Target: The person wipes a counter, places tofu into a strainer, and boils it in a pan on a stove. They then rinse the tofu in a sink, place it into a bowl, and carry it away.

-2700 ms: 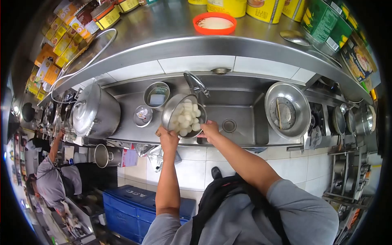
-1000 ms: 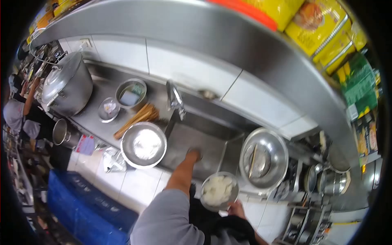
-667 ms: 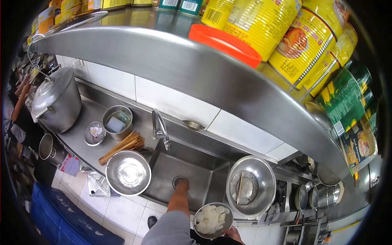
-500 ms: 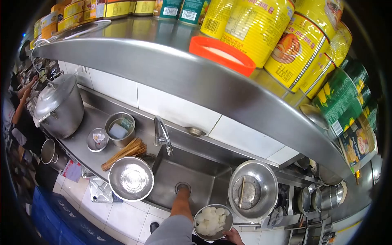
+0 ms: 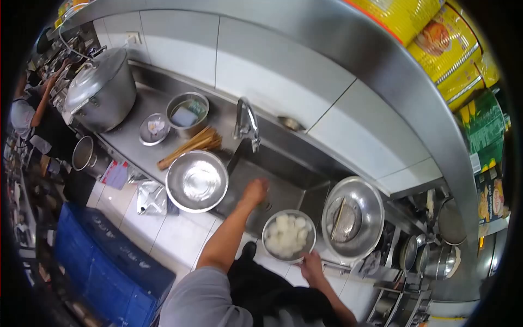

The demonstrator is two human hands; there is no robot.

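Observation:
My left hand (image 5: 256,192) is over the sink (image 5: 280,182), above its floor near the drain; its fingers are smeared by motion, and nothing can be made out in it. With my right hand (image 5: 312,266) I grip the near rim of a metal bowl (image 5: 265,240). White, rounded pieces (image 5: 287,235) fill that bowl, which is at the sink's front edge. An empty, shiny metal bowl (image 5: 196,181) lies left of my left hand. Behind the sink stands the curved faucet (image 5: 248,124).
A large basin (image 5: 376,218) holding a strainer is on the right. To the left are bundled sticks (image 5: 199,143), a pot (image 5: 188,132) and a large lidded pot (image 5: 106,92). A blue bin (image 5: 103,261) stands below. Another person (image 5: 24,117) is at far left.
The view has tilted down and shifted. My left hand has lifted from the drain and moved back and left. My right hand still grips the bowl of white pieces.

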